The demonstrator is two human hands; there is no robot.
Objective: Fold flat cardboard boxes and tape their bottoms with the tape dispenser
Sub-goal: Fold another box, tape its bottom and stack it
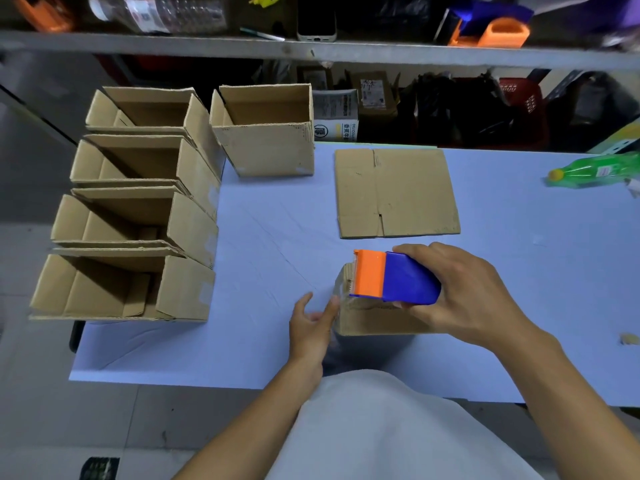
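Note:
My right hand grips a blue and orange tape dispenser on top of a cardboard box standing upside down near the front of the blue table. The dispenser's orange end sits at the box's left edge. My left hand presses with straight fingers against the left side of that box. A flat unfolded box lies farther back in the middle of the table.
Several folded open boxes stand in a column along the table's left edge, one more behind. A green bottle lies at the far right. A cluttered shelf runs across the back.

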